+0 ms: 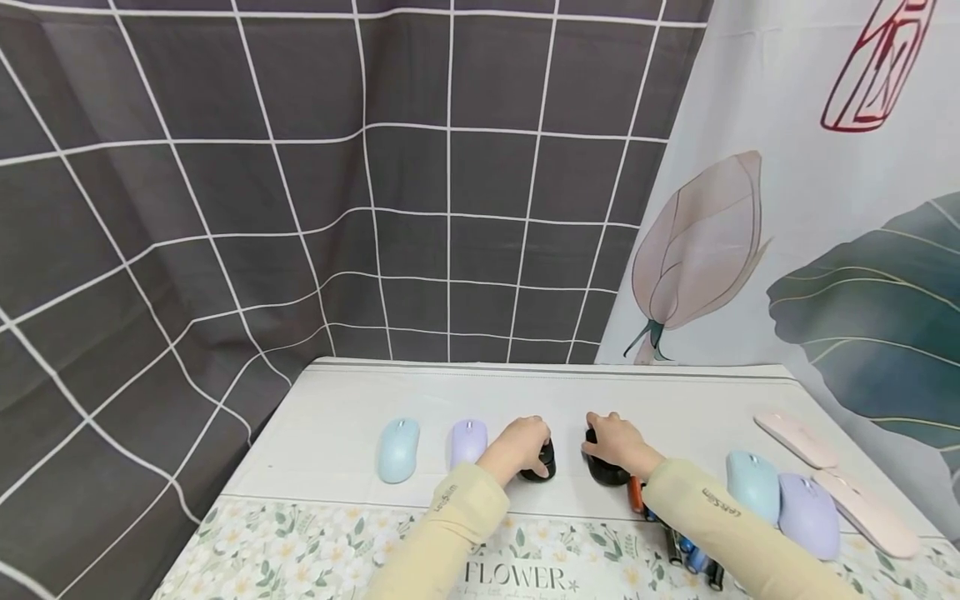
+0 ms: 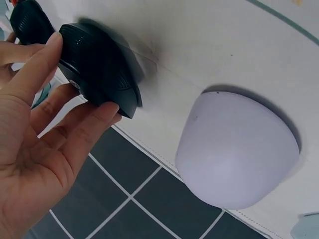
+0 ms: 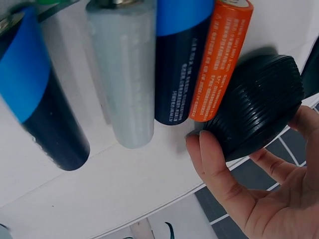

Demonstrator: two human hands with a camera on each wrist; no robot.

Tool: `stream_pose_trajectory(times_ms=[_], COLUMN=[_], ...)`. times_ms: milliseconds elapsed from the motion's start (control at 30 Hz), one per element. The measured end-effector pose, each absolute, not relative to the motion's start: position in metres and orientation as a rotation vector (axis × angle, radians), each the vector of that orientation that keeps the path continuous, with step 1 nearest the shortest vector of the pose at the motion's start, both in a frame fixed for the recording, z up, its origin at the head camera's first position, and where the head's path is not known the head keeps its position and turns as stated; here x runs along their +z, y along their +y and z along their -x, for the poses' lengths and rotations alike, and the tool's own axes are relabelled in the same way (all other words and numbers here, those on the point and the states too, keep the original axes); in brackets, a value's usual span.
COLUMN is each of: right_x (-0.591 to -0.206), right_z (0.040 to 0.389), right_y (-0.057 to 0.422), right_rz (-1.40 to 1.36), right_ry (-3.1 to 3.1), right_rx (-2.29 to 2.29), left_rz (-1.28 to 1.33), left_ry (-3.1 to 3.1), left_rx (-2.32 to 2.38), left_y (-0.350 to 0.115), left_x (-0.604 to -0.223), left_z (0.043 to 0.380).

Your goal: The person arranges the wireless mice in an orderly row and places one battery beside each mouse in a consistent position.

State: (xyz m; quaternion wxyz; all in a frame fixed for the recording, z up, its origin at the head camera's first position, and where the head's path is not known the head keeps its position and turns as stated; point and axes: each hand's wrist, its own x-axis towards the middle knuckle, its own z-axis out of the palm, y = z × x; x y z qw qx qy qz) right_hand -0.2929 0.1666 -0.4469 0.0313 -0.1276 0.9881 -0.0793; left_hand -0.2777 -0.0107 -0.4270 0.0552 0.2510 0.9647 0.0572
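Observation:
Two black computer mice lie side by side at the middle of the white tablecloth [image 1: 337, 417]. My left hand [image 1: 525, 442] grips the left black mouse [image 1: 542, 463], with the thumb on one side and the fingers [image 2: 94, 119] curled under the other side of that mouse [image 2: 99, 74]. My right hand [image 1: 611, 437] grips the right black mouse [image 1: 606, 472]. In the right wrist view its fingers [image 3: 214, 164] wrap round the ribbed side of this mouse [image 3: 256, 104]. Both mice stay on the cloth.
A lilac mouse [image 1: 468, 442] and a light blue mouse [image 1: 397, 450] lie left of my left hand. At the right are another light blue mouse [image 1: 752, 486], a lilac one [image 1: 808, 515] and two pink ones [image 1: 795, 439]. Several batteries [image 3: 179, 59], one orange [image 1: 637, 495], lie beside my right wrist.

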Motion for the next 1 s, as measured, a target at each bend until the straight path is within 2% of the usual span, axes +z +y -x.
stream_pose_trajectory(times_ms=[1000], right_x=[-0.444], right_z=[0.2922], right_y=[0.1679], right_rz=[0.338], right_ry=[3.002], right_rx=[-0.27], left_rz=[-0.726], left_ry=[2.95], left_rx=[0.319], left_y=[-0.0118], left_x=[-0.4279], left_z=[0.2712])
